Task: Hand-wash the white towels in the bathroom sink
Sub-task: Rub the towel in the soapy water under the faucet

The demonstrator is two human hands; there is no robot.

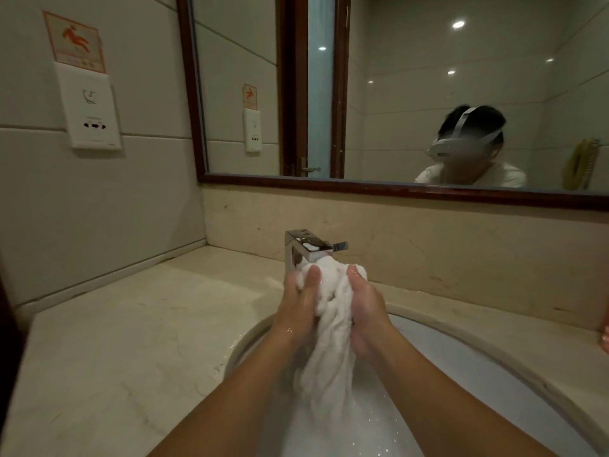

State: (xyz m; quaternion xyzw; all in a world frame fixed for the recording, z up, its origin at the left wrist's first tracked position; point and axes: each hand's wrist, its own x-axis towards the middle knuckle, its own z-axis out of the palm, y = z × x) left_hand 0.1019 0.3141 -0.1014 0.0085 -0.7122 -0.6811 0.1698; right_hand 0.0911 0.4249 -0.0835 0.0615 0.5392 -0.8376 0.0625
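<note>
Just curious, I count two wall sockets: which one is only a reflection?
The smaller socket, seen inside the framed mirror; the larger socket sits on the left wall, outside the frame.

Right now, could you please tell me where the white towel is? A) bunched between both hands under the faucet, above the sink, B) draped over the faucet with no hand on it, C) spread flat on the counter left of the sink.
A: the left hand and right hand both grip the bunched white towel just below the faucet spout, its lower end hanging into the sink.
</note>
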